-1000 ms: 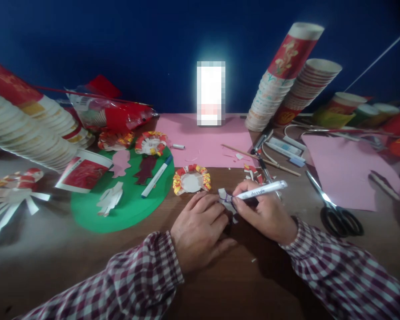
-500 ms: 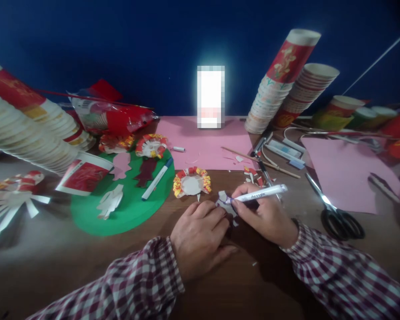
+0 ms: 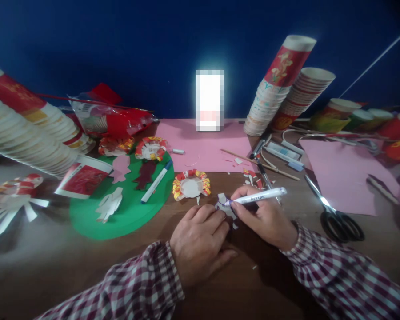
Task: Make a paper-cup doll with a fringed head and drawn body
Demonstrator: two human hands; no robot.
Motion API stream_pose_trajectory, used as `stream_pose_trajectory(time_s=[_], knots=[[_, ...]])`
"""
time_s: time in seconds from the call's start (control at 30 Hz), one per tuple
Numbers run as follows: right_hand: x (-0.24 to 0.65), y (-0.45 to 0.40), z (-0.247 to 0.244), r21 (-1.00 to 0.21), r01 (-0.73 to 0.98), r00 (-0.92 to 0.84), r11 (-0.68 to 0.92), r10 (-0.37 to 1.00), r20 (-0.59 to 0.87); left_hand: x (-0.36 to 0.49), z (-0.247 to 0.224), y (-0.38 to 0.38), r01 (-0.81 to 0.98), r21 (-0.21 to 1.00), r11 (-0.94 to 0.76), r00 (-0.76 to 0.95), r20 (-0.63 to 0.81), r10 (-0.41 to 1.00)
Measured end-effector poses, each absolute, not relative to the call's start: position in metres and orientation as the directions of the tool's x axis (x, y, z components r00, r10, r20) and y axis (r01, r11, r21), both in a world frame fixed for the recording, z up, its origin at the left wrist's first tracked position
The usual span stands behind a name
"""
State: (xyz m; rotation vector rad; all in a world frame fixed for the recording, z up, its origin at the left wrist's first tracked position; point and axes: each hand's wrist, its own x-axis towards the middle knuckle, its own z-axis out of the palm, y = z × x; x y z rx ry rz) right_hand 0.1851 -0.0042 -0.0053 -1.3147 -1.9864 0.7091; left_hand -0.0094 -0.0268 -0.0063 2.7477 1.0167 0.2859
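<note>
My right hand (image 3: 265,218) is gripping a slim white acrylic marker (image 3: 258,196), thumb and fingers clamped round the barrel close to the tip, likely for fine control. Tip is pointing at a small greyish-white paper cut-out (image 3: 222,197) with purple marking, lying between my two hands; ink contact, can't tell. My left hand (image 3: 200,242) is resting palm-down, fingers together over the cut-out's near-left part, probably stopping it from sliding. Whether those fingers are also pinching it: hidden.

Just beyond my left hand, a crimped red-and-yellow paper ring with a pale round centre (image 3: 191,186) is sitting apart from my fingers. Further out to that hand's left, a flat green paper disc (image 3: 120,226) is carrying pink, maroon and white cut-outs plus a blue-capped white marker (image 3: 156,182); looks like a parking spot for finished shapes. Black-handled steel scissors (image 3: 333,215) are lying right of my right hand, handles towards me, presumably for easy pickup.

Surface: brown wood-look table (image 3: 220,293), paper scraps scattering near my right hand. Pink paper sheet (image 3: 183,133) is lying beyond both hands; patterned paper-cup stacks are leaning on either side. Dark blue wall (image 3: 120,49) is backing it all, lighting dim.
</note>
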Motion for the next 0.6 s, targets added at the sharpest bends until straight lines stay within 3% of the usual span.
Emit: stream_pose_trajectory(time_s=[0.6], knots=[[0.1854,-0.0033,-0.0075,-0.735,0.572,-0.316,0.364,0.925,0.212,-0.0094,-0.0047,-0.0268,0.614,0.254,-0.748,0.749,0.112,0.653]])
